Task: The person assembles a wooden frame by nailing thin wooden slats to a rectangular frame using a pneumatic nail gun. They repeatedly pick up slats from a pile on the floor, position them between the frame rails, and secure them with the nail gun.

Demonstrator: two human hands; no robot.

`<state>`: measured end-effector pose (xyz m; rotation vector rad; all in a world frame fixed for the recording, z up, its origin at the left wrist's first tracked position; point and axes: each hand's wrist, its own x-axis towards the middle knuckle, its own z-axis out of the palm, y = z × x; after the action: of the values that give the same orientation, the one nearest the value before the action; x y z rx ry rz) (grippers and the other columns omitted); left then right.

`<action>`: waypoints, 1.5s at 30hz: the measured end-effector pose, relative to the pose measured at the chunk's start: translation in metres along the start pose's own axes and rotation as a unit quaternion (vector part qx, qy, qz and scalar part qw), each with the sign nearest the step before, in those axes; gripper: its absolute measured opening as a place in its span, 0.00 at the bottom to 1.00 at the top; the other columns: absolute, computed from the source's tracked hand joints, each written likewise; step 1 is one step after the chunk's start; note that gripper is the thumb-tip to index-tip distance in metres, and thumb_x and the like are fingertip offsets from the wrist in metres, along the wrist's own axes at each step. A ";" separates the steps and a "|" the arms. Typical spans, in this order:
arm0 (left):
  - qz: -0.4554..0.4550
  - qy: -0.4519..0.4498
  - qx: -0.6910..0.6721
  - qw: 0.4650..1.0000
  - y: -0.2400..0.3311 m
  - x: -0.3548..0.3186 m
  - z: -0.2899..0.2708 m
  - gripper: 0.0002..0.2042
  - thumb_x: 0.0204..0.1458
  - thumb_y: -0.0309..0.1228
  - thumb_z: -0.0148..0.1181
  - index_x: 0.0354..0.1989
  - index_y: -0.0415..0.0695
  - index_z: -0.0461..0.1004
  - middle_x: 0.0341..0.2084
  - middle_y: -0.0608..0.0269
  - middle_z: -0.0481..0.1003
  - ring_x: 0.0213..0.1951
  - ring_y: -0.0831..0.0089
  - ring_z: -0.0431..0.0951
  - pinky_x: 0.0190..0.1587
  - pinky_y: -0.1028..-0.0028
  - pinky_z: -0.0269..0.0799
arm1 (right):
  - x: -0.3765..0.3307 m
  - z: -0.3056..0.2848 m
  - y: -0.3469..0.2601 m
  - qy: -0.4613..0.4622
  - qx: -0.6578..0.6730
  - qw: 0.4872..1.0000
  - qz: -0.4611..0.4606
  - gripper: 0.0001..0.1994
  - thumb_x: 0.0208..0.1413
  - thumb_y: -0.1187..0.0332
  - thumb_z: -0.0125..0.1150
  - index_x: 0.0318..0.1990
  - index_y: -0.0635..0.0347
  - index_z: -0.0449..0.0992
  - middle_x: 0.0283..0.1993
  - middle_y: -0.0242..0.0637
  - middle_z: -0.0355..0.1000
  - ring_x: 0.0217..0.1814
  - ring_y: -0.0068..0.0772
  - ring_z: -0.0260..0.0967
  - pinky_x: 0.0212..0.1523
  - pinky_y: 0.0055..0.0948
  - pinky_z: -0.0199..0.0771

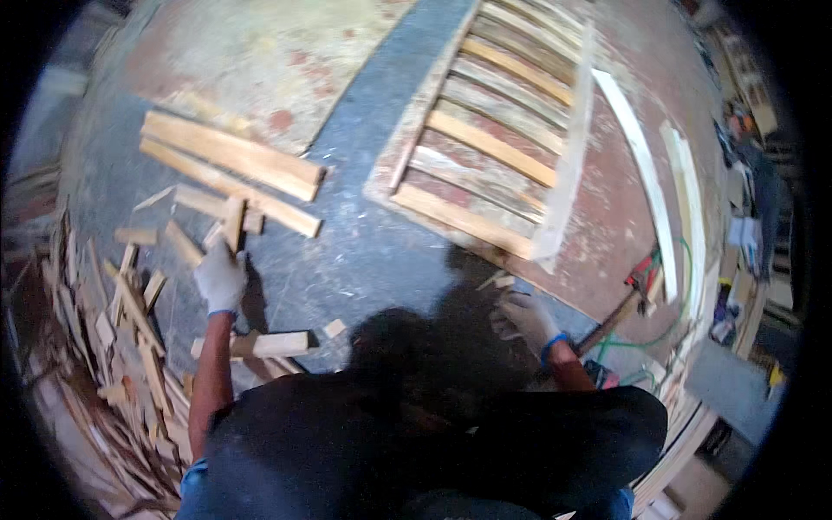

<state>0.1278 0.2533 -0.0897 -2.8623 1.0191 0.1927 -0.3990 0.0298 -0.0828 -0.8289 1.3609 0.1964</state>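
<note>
Wood offcuts crowd the left rim of the floor [381, 251]: a heap of scrap strips [113, 347] runs down that edge, and the gloved left hand [219, 277] is just beside it. That hand is closed around a short wooden block [234, 223], held upright above the knuckles. Two long planks [230, 169] lie slanted just past the block, with shorter pieces scattered about them. Another short board [260, 345] lies near the left forearm, with a small chip just to its right.

Open room lies in the middle: a dark, scuffed strip of floor runs from between the hands up toward the far edge, bare apart from dust and scratches. On its right stands the edge of a slatted wooden frame [490, 139], lying flat, its near corner close to the right hand [524, 319]. That gloved hand rests low near small splinters; whether its fingers are closed on anything cannot be told. Just right of it a wooden handle [611, 322] slants up to a red tool head, and a green cord [646, 342] loops beside it.

Farther right, pale curved strips [646, 182] lie along the reddish floor, and clutter lines the far right rim. Worn pale sheeting covers the far left of the floor.
</note>
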 end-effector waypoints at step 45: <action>-0.291 0.066 -0.341 0.892 -0.212 -0.137 0.083 0.17 0.60 0.37 0.58 0.51 0.39 0.80 0.47 0.47 0.81 0.51 0.55 0.81 0.55 0.65 0.73 | -0.040 0.003 -0.122 -0.017 -0.182 0.981 -0.062 0.12 0.68 0.68 0.54 0.52 0.64 0.77 0.31 0.33 0.76 0.27 0.22 0.71 0.24 0.22 0.72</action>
<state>0.1497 0.5127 -0.1407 -3.6910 0.0251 0.3655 -0.3366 -0.0416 0.0034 -1.2072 1.2524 0.3668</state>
